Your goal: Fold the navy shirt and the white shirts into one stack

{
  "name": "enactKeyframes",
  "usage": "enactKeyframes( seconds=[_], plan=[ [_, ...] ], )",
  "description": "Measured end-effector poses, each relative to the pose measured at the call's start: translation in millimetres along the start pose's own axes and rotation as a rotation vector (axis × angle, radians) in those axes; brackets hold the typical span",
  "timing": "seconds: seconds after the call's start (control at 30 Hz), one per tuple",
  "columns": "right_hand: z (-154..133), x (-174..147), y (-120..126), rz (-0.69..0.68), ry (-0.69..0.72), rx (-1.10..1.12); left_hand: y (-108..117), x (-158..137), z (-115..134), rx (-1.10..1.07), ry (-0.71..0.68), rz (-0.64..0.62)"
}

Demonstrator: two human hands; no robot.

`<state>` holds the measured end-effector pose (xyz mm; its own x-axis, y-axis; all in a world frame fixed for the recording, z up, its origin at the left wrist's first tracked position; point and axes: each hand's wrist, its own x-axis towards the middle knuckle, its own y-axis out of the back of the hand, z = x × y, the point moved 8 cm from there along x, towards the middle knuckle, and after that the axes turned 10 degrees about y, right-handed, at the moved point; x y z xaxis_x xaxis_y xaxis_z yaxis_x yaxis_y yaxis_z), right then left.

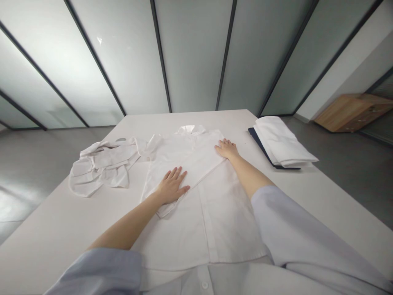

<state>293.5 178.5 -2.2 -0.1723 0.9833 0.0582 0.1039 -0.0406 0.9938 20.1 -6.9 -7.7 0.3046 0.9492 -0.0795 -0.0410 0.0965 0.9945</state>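
Note:
A white button-up shirt (202, 221) lies spread on the table, its collar (190, 130) at the far end and its hem near my body. One sleeve (201, 176) is folded diagonally across the front. My left hand (172, 186) rests flat with fingers spread on that sleeve, close to its cuff. Farther up, my right hand (227, 149) presses flat at the shirt's right shoulder, fingers stretched out. The other sleeve (150, 147) reaches out to the left of the shirt. Neither hand grips anything.
To the left lies a crumpled white garment (104, 164) beside the outstretched sleeve. A folded white cloth stack (282, 141) sits on a dark flat piece (260, 147) at the right. Frosted glass panels (193, 57) stand beyond the table (61, 229). A wooden cabinet (353, 110) is at far right.

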Motion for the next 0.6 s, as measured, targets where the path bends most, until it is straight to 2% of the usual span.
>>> enactKeyframes(
  seconds=[0.1,0.23,0.33,0.43,0.53,0.6],
  plan=[
    [-4,-4,10,0.096,0.032,-0.024,-1,-11,-8,0.001,-0.003,0.002],
    [-26,-18,23,0.217,0.122,-0.073,1,-2,-10,-0.005,0.007,0.002],
    [-56,-32,16,0.155,0.204,-0.057,3,14,-9,-0.009,0.016,-0.003],
    [-79,-44,-1,0.023,0.222,0.007,5,31,-10,-0.009,0.019,-0.007],
    [-86,-50,-15,-0.101,0.193,0.064,6,45,-12,-0.007,0.012,-0.019],
    [-85,-51,-18,-0.115,0.188,0.07,6,50,-14,-0.009,0.01,-0.025]
  ],
)
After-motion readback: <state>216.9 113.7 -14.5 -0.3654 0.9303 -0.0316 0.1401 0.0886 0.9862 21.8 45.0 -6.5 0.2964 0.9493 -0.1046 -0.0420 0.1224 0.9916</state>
